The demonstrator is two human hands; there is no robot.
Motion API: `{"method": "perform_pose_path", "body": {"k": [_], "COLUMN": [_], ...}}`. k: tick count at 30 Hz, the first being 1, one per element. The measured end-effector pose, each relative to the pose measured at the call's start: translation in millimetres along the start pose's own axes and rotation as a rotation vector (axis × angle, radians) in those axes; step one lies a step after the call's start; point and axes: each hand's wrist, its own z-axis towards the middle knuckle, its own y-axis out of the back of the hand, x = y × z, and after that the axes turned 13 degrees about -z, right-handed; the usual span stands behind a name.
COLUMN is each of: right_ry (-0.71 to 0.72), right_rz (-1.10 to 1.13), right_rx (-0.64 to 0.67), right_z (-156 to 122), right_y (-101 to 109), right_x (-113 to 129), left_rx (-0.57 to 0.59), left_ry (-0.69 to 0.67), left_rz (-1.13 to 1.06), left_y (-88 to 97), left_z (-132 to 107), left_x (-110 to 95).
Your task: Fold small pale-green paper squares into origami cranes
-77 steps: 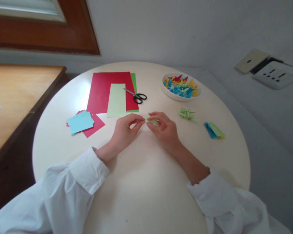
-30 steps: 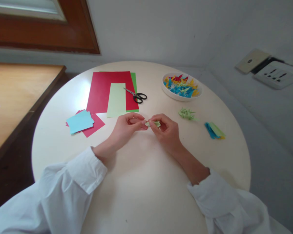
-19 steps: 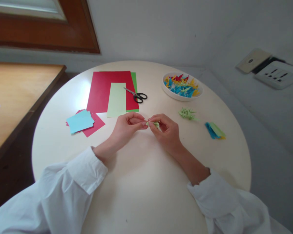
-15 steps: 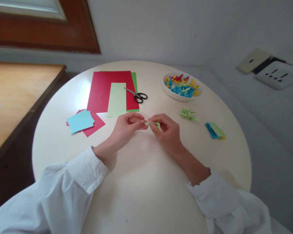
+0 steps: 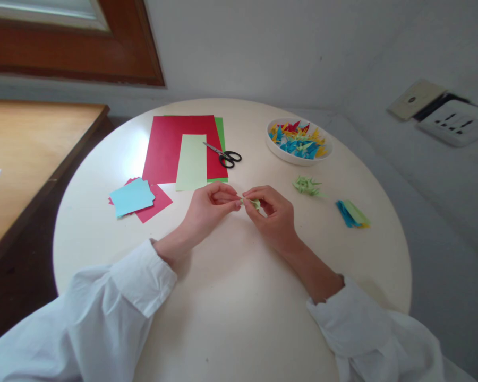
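Note:
A small piece of folded pale green paper is pinched between my two hands, a little above the round table. My left hand grips its left end between thumb and fingers, and those fingertips cover that end. The right side is in the closed fingers of my right hand, with part of the paper showing below the forefinger. Right of my hands lies a small heap of pale green folded paper cranes. Beyond my left hand rests a pale green paper strip.
Black-handled scissors lie partly on a large red sheet. Small blue and red paper squares are stacked at left. A white dish holds many coloured cranes. Folded coloured papers lie at right on the white table.
The fingers of my left hand have slid slightly right over the folded paper, so less of it shows. My right hand keeps nearly the same place.

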Motion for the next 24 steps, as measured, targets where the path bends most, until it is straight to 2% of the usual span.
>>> {"method": "perform_pose_path", "body": {"k": [18,24], "right_ry": [0.034,0.048], "right_rz": [-0.021,-0.035], "right_rx": [-0.043,-0.056], "right_z": [-1.2,-1.1], "right_y": [-0.7,-1.1], "right_x": [3.1,1.0], "left_rx": [-0.041,-0.02], "left_ry": [-0.017,-0.009], "left_rz": [0.066,0.072], "left_y": [-4.3,-4.3], "left_z": [-3.2,-3.1], "left_x": [-3.3,-3.8]}}
